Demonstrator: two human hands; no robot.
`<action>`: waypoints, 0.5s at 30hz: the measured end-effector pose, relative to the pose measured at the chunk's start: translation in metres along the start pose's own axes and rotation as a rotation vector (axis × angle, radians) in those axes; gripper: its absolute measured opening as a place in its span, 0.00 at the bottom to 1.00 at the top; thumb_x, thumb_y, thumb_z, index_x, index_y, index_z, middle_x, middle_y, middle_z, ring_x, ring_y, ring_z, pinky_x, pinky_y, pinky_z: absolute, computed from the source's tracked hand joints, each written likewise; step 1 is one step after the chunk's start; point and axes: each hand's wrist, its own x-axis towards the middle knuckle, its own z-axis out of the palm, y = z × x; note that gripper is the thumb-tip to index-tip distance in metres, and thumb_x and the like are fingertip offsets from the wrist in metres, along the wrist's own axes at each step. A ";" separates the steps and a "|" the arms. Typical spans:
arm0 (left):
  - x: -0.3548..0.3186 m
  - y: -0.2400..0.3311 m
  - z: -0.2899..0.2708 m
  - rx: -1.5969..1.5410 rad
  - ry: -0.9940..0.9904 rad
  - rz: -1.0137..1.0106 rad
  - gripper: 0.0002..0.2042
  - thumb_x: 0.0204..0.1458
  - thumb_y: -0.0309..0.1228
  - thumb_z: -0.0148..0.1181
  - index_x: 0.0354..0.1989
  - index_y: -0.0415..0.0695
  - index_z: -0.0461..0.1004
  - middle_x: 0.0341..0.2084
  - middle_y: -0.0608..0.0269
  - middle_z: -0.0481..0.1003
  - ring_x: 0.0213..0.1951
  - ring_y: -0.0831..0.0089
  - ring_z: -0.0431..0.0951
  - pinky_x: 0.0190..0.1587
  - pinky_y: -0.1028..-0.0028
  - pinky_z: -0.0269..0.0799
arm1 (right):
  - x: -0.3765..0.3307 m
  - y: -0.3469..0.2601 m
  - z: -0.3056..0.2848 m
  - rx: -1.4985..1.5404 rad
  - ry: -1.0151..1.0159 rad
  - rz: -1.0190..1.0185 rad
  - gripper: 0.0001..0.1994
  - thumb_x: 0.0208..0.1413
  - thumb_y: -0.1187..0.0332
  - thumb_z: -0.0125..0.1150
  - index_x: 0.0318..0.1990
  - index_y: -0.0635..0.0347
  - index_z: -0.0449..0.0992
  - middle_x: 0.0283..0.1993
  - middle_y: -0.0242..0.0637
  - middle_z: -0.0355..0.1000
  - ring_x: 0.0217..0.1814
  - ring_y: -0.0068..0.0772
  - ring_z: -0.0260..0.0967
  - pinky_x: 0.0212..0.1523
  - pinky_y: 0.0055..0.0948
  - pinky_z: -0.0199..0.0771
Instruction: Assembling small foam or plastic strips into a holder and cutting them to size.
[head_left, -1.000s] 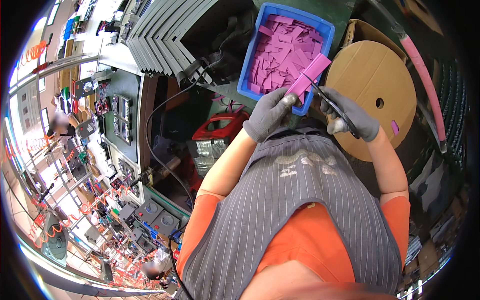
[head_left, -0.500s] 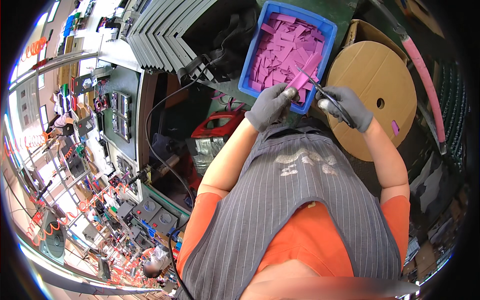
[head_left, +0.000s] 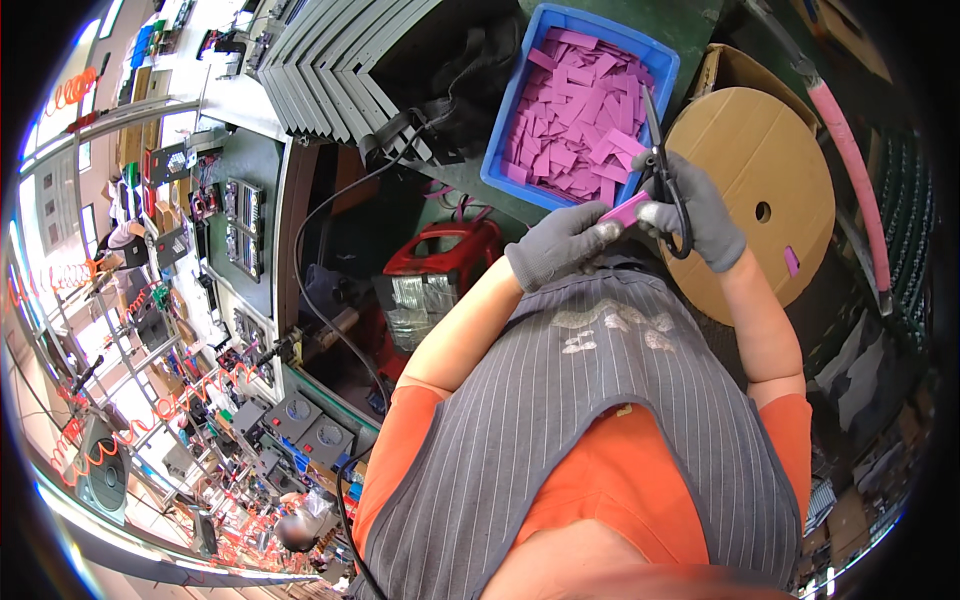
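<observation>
Your gloved left hand [head_left: 562, 245] is in front of your apron [head_left: 600, 380], its grip narrow, pinching a short pink strip [head_left: 626, 209] between thumb and fingers. The strip sits between your two hands, just below the near corner of the blue bin [head_left: 512, 100], with your right fingertips close against its other end; whether they press on it you cannot tell from here. Your gloved right hand [head_left: 708, 215] has its grip wrapped about the black-handled scissors [head_left: 660, 168], whose blades point up and away from you, beside the bin's right wall, clear of the strip. Many loose pink pieces [head_left: 575, 110] lie heaped in the bin, at mixed angles. To your right is a round cardboard disc [head_left: 735, 190] with a small hole; to your left, a red plastic object [head_left: 460, 240] with a silvery patch. Farther left, a green-topped desk [head_left: 272, 220] carries dark boards [head_left: 244, 230], and grey metal brackets [head_left: 330, 80] stand nested near the bin.
</observation>
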 end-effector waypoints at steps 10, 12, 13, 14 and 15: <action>-0.004 0.001 -0.006 -0.039 0.160 0.135 0.15 0.57 0.42 0.49 0.35 0.40 0.69 0.18 0.71 0.63 0.19 0.84 0.61 0.20 0.81 0.57 | 0.003 -0.017 -0.016 -0.040 0.136 -0.175 0.30 0.43 0.66 0.63 0.56 0.62 0.60 0.34 0.27 0.65 0.31 0.18 0.63 0.31 0.16 0.65; -0.006 0.010 -0.006 -0.021 0.213 0.131 0.15 0.58 0.41 0.48 0.36 0.40 0.69 0.20 0.70 0.65 0.19 0.84 0.62 0.21 0.82 0.59 | -0.005 -0.009 -0.027 0.115 0.027 -0.075 0.44 0.37 0.51 0.70 0.61 0.60 0.55 0.38 0.23 0.63 0.38 0.14 0.58 0.37 0.11 0.58; -0.007 0.013 -0.007 -0.002 0.269 0.125 0.14 0.58 0.41 0.48 0.36 0.40 0.69 0.22 0.70 0.67 0.19 0.83 0.63 0.23 0.82 0.60 | -0.013 -0.008 -0.031 0.114 0.029 -0.075 0.44 0.37 0.51 0.70 0.61 0.60 0.55 0.38 0.23 0.63 0.38 0.14 0.58 0.37 0.11 0.58; -0.007 0.013 -0.009 -0.013 0.255 0.136 0.14 0.58 0.41 0.47 0.35 0.41 0.70 0.19 0.71 0.64 0.19 0.83 0.62 0.22 0.82 0.59 | -0.021 -0.007 -0.032 0.132 0.004 0.032 0.33 0.48 0.55 0.58 0.60 0.59 0.57 0.38 0.26 0.64 0.37 0.15 0.60 0.37 0.12 0.61; -0.007 0.012 -0.011 -0.014 0.258 0.137 0.14 0.58 0.41 0.47 0.35 0.41 0.70 0.19 0.71 0.64 0.19 0.83 0.62 0.22 0.82 0.59 | -0.028 -0.005 -0.035 0.146 -0.025 0.141 0.23 0.59 0.59 0.46 0.59 0.58 0.59 0.37 0.29 0.64 0.37 0.16 0.62 0.36 0.13 0.63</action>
